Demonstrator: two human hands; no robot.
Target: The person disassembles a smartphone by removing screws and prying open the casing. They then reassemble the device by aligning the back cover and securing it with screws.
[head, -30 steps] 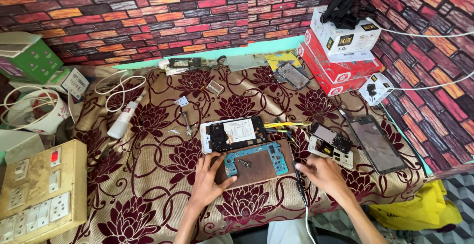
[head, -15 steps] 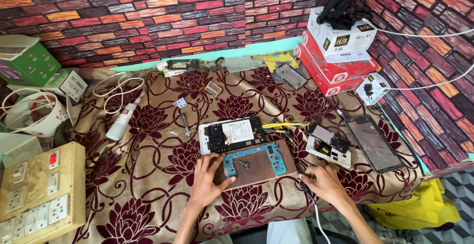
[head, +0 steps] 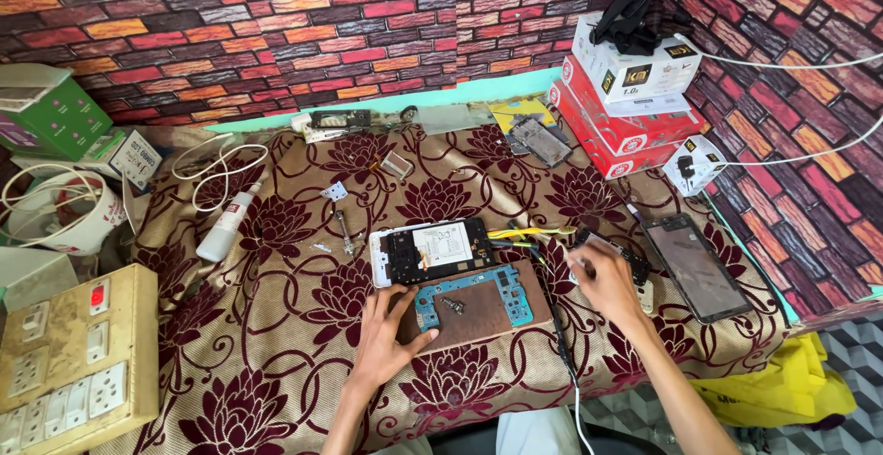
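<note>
My left hand rests with spread fingers on the left edge of a brown board that carries a blue phone circuit board. Just beyond it lies an opened white phone body with its dark insides showing. My right hand reaches to the right over a small dark and white device near yellow and green wires. Its fingers curl down onto the device; whether they grip it is unclear. A black phone screen lies further right.
A floral cloth covers the table. A switchboard box sits front left, a white bottle and cables mid left. Red and white boxes are stacked back right. Tweezers and small parts lie behind the phone.
My right hand has moved from the front edge of the table up and right onto the small device. My left hand has stayed at the brown board.
</note>
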